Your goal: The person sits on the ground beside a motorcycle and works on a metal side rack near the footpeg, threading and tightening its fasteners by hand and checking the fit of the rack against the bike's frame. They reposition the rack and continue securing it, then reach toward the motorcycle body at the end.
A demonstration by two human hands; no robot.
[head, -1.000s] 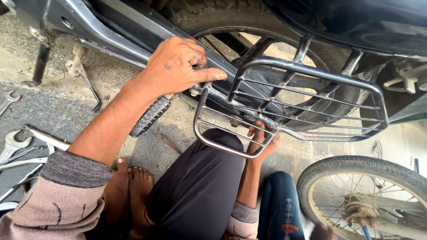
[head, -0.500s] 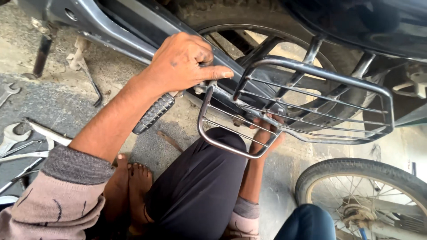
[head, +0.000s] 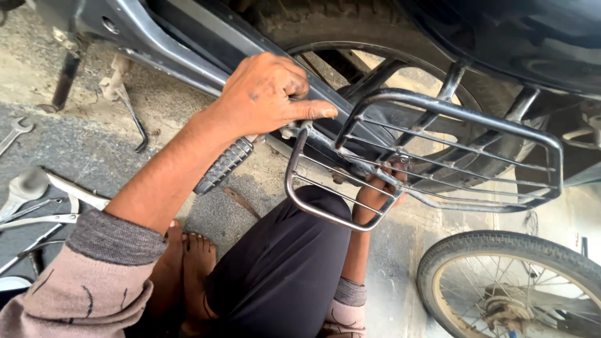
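While the left hand (head: 266,94) is pressed flat above the wire rack (head: 426,156), the right hand (head: 375,194) is half hidden behind it, grip indiscernible.

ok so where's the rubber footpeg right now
In the head view the ribbed footpeg sits left of centre, just under the left hand and wrist, beside the lower left corner of the wire side rack.

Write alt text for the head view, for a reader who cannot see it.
A person's left hand rests on a motorcycle frame while the right hand reaches under a wire side rack by the rear wheel. Wrenches lie on the ground; a bicycle wheel is at lower right.
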